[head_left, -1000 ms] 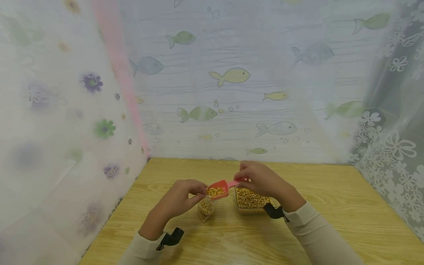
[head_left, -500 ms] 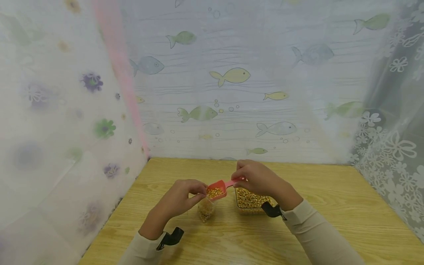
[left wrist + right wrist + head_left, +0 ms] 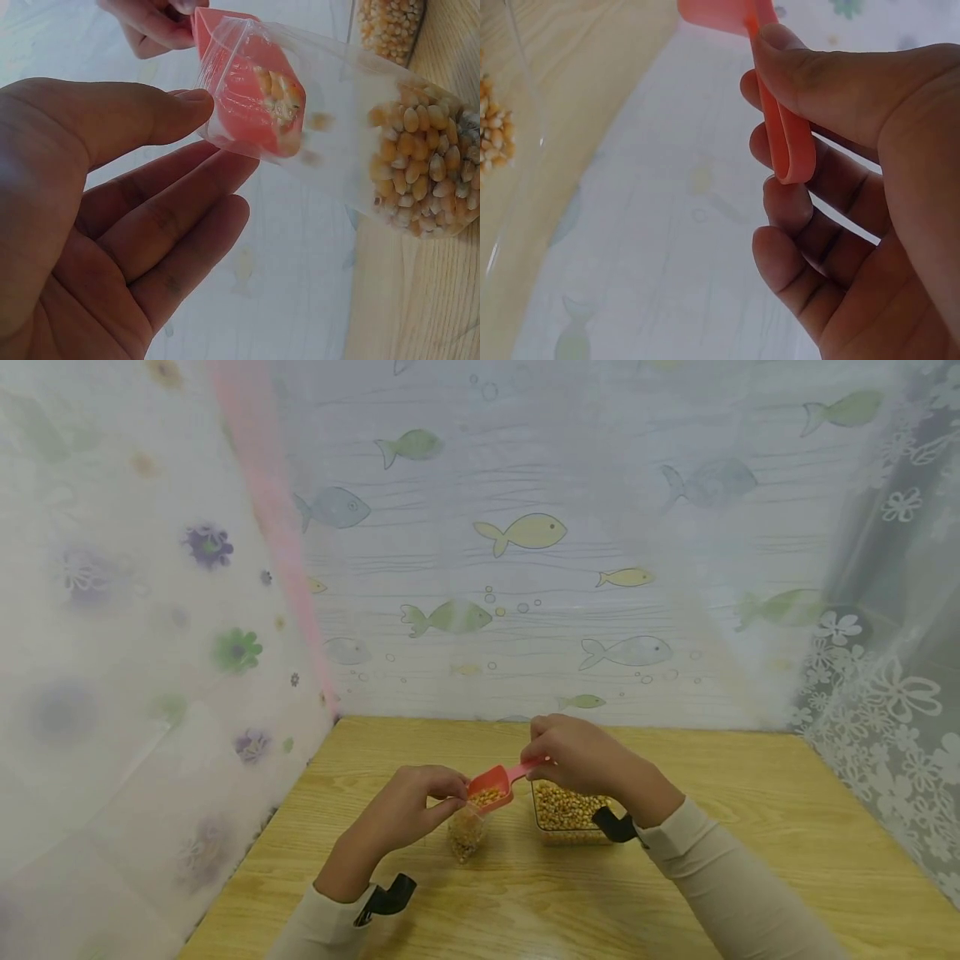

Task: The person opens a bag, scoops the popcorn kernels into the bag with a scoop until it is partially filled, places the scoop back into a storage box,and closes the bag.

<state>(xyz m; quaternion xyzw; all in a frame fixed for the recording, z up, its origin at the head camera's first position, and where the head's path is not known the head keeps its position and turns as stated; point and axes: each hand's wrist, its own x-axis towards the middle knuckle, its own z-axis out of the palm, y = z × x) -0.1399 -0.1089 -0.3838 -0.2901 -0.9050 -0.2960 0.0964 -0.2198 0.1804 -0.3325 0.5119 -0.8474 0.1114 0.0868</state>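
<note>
A clear plastic bag (image 3: 337, 82) hangs from the fingers of my left hand (image 3: 408, 806), which pinch its rim between thumb and forefinger. Corn kernels (image 3: 424, 157) fill the bag's lower part. My right hand (image 3: 588, 762) pinches the handle of a pink scoop (image 3: 491, 787) between thumb and fingers. In the left wrist view the scoop's front lies inside the bag's mouth, tilted down, with some kernels in it and a few blurred ones below its lip. The right wrist view shows the looped handle (image 3: 795, 150) against the fingers.
To the right of the bag, under my right hand, stands a clear rectangular container (image 3: 573, 837) of corn kernels on the wooden table (image 3: 525, 902). Patterned curtains (image 3: 465, 685) stand behind and at the sides. A dark wrist mount (image 3: 615, 825) juts out near the container.
My right hand has shifted slightly left and up, and the scoop tilts more steeply. Fewer kernels show in the scoop. My left hand stays in place with the bag.
</note>
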